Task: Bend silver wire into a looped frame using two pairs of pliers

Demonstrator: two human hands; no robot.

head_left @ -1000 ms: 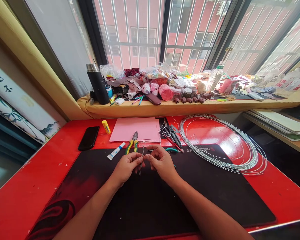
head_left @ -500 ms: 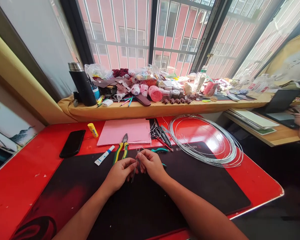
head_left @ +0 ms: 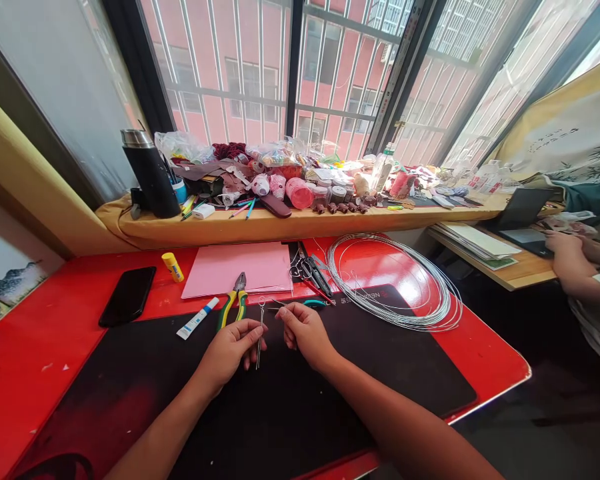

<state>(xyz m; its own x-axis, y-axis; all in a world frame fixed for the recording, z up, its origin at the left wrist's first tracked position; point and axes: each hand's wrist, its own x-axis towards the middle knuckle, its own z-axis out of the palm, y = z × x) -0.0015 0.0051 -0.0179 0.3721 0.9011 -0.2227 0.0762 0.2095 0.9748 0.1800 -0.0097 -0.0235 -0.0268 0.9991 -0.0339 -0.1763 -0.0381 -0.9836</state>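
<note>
Wire point(head_left: 259, 330) pinched in left hand point(head_left: 229, 348) grip; right hand point(head_left: 306, 331) grip unclear; black mat point(head_left: 280, 417), red table point(head_left: 55, 347).

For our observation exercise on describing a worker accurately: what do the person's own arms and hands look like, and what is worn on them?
The left forearm and right forearm are bare to the picture's edge, with no sleeves in view. The left hand and right hand are ungloved. No watch, bracelet, ring, tape or marking shows.
</note>
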